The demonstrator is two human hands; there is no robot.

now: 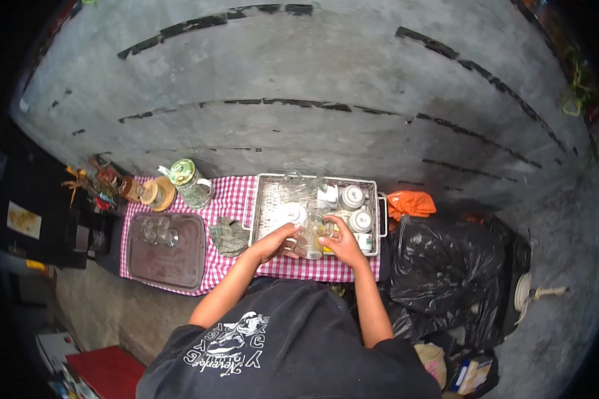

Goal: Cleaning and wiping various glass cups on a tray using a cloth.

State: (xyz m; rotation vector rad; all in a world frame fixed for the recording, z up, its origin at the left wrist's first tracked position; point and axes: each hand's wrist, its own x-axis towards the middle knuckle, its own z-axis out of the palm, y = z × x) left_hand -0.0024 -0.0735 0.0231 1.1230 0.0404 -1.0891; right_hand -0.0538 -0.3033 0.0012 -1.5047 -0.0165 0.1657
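A clear glass pitcher (pixel 310 239) is held between my two hands above the front edge of a white woven tray basket (pixel 267 192). My left hand (pixel 275 243) grips its left side, and my right hand (pixel 342 241) is around its handle on the right. In the basket stand white lidded cups (pixel 352 197), a white mug (pixel 328 196), a white round piece of crockery (pixel 290 213) and clear glassware (pixel 294 184) at the back. Something yellow lies partly hidden behind my right hand.
A brown plastic tray (pixel 167 264) holds several small glasses (pixel 160 233). Beside it lie a crumpled checked cloth (pixel 228 236) and a green patterned jug (pixel 190 185) on the red-checked tablecloth (pixel 234 187). Black plastic bags (pixel 447 269) and an orange bag (pixel 411 203) are at the right. A grey wall stands behind.
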